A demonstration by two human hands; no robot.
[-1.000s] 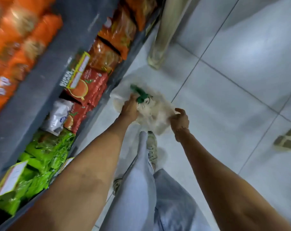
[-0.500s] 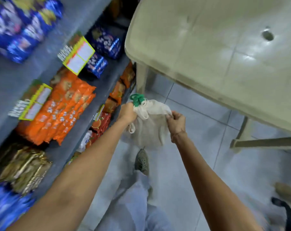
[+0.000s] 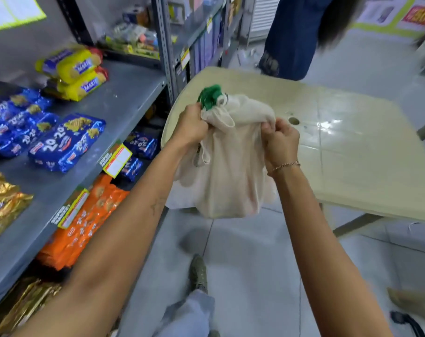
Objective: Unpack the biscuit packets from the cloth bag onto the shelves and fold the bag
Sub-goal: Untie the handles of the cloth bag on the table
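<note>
Both hands clutch my cream cloth bag (image 3: 227, 171) at its bunched top: left hand (image 3: 190, 127) beside the green drawstring tuft (image 3: 210, 96), right hand (image 3: 280, 142) pinching the opposite edge. It hangs before a pale plastic table (image 3: 352, 142), grey metal shelves (image 3: 124, 100) of biscuit packets (image 3: 65, 142) to my left.

The bag (image 3: 228, 166) hides its contents and the table's (image 3: 347, 152) near-left edge. Beyond the table, a standing person (image 3: 291, 37) is cut off by the top edge and blurred.
</note>
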